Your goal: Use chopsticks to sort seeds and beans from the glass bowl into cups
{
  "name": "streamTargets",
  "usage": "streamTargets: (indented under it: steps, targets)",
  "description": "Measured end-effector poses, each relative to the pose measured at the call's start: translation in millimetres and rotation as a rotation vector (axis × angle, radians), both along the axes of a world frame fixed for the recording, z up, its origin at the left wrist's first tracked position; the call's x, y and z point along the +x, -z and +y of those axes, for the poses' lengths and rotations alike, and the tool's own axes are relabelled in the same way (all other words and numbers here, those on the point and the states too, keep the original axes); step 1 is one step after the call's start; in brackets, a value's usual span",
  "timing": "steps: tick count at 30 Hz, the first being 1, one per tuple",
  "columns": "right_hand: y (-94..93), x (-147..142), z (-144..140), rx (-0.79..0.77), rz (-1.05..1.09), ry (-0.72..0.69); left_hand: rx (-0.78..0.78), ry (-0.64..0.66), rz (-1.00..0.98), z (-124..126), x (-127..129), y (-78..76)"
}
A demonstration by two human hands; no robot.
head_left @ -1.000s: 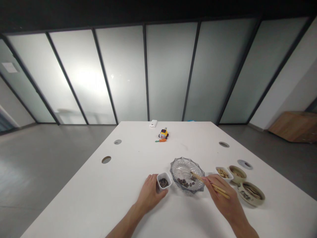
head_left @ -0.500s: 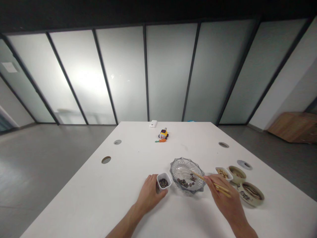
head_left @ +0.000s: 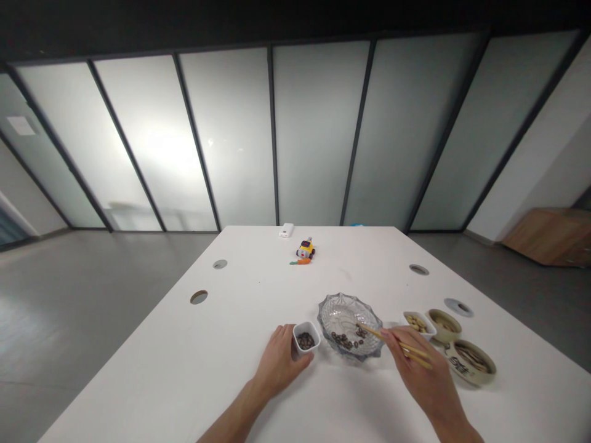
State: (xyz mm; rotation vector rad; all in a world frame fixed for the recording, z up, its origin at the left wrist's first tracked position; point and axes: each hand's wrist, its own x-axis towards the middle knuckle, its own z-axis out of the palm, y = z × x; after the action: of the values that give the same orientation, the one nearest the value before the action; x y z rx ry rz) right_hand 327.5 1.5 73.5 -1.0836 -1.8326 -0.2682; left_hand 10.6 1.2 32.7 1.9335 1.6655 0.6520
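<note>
A glass bowl (head_left: pixel 349 317) with a wavy rim sits on the white table (head_left: pixel 231 381), and it has a small pile of dark beans (head_left: pixel 347 339) in its near part. A pair of wooden chopsticks (head_left: pixel 392 344) reaches into the bowl from its right side, and the tips are just above the beans. The right hand (head_left: pixel 422 372) is closed around the chopsticks and sits just to the right of the bowl, near its rim.

Just to the left of the bowl stands a little white square cup (head_left: pixel 305 338) with more dark beans inside. The left hand (head_left: pixel 278 363) is wrapped around the left side of this cup, with the thumb against its near side.

To the right of the bowl, past the right hand, there are three more dishes. A small white dish (head_left: pixel 417 322) holds pale round bits. Next to it is a tan round cup (head_left: pixel 444 323). Nearer and farther right is a brown patterned bowl (head_left: pixel 473 360) with dark strips in it.

Far behind the glass bowl, near the table's far edge, sit a yellow toy (head_left: pixel 305 248), a small orange carrot toy (head_left: pixel 300 261) and a white box (head_left: pixel 286 230).
</note>
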Motion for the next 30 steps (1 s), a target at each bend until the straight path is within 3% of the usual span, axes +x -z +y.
streamTargets:
  steps: [18,30]
  targets:
    - [-3.8,-0.1,0.5,-0.1,0.077,-0.081,0.006,0.004,-0.016,0.4,-0.5,0.2]
    - [-9.0,-0.7,-1.6,0.007,0.005,-0.063,0.023,0.003,-0.017,0.1,-0.8,3.4]
